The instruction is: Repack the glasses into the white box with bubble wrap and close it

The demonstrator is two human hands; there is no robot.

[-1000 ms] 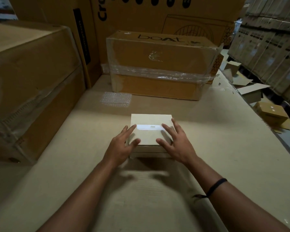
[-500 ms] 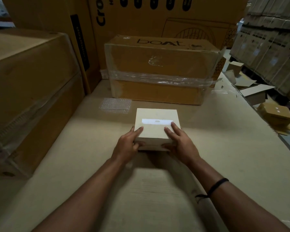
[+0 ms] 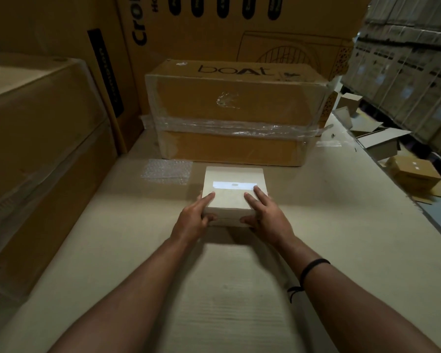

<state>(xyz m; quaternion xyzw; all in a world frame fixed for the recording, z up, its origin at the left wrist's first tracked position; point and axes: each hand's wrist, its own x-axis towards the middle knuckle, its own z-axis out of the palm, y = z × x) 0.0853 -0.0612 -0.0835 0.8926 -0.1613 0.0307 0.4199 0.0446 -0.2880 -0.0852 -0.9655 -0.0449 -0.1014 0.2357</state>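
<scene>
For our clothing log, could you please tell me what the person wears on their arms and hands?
No sleeves or gloves: the left hand, right hand and both forearms are bare. The only item is a thin black band on the right wrist, with a short loose end trailing.

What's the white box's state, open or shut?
Shut: the lid lies flat on the white box; left hand and right hand grip its near corners.

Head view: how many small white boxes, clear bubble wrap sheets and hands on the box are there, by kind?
Small white cardboard box: 1
Flat clear bubble wrap sheet: 1
Hands holding the box: 2 (left hand, right hand)
Total: 4
</scene>
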